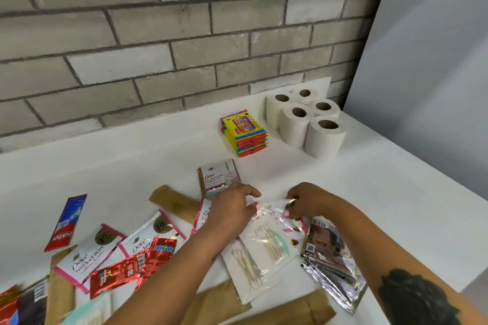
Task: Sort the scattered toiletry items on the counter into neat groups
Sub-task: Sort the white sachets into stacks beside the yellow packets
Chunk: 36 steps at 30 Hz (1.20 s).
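My left hand and my right hand both pinch the top edge of a clear plastic packet of cotton swabs near the middle of the white counter. A second swab packet lies under it. Dove sachets lie around: one just beyond my left hand, two others at the left. Red foil sachets overlap them. A red and blue toothpaste sachet lies further left. Silver foil sachets are stacked under my right forearm.
Several toilet paper rolls stand grouped at the back right corner, with a stack of yellow packets beside them. Brown paper sleeves lie among the items. A grey brick wall runs behind the counter; the counter's right edge drops off.
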Each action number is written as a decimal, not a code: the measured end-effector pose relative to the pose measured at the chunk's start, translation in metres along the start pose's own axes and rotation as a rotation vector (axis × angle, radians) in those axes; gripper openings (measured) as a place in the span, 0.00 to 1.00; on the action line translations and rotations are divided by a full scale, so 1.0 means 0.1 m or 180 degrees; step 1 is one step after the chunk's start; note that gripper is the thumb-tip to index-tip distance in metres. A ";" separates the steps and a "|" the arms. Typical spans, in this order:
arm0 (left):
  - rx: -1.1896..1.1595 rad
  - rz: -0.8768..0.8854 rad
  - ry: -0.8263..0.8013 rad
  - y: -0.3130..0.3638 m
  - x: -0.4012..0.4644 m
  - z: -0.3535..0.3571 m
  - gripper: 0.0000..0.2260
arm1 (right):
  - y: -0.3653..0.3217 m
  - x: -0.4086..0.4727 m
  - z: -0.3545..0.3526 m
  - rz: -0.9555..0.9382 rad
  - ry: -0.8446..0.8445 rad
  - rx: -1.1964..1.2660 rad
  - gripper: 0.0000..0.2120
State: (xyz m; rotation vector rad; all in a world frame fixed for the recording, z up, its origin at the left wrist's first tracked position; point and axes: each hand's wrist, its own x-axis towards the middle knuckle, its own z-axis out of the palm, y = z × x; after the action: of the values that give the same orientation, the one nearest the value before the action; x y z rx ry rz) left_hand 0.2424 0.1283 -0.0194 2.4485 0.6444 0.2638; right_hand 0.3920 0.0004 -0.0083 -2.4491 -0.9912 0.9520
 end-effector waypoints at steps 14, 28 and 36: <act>-0.0695 -0.0522 0.0006 -0.02 0.10 0.02 0.15 | 0.09 0.06 -0.23 -0.0058 0.0391 0.2860 0.08; -0.2866 -0.1085 0.0313 -0.04 0.21 -0.18 0.11 | -0.24 0.19 -0.18 -0.0539 -0.0072 0.2738 0.16; -0.2781 -0.1131 0.0649 -0.26 0.37 -0.68 0.03 | -0.72 0.43 -0.14 -0.1116 0.0799 0.2607 0.12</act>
State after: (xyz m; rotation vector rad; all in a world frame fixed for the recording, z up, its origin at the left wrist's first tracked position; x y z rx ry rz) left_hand 0.2425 0.1990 0.0213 1.4603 0.8183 0.5233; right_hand 0.3894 0.0812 0.0194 -1.5980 -0.7104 0.7097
